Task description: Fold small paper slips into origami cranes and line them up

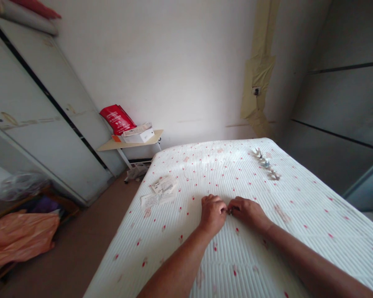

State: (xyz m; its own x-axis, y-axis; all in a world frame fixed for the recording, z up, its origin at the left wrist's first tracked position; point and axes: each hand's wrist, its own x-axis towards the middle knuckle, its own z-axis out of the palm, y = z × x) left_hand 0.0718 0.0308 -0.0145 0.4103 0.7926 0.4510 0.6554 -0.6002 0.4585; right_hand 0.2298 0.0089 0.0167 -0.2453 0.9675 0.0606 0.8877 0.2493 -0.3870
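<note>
Over the middle of the bed, my left hand (pixel 211 213) and my right hand (pixel 247 212) meet almost fingertip to fingertip, both closed in a pinch. Between them shows a small dark bit of something (pixel 229 212), mostly hidden by the fingers and too small to name. Both hands rest low on the white ribbed bed cover (pixel 180 265) with red dots. Beyond my right hand lies a row of small pale, grey and brownish pieces (pixel 265 164), their kind unclear. Left of my hands are several printed paper slips (pixel 163 188), partly overlapping.
A small table (pixel 112 145) past the bed's far left corner bears a red bag (pixel 117 119) and a white box (pixel 139 134). Cabinets (pixel 40 95) line the left wall. An orange plastic bag (pixel 21 238) lies at lower left. Another large panelled cabinet (pixel 342 99) stands at right.
</note>
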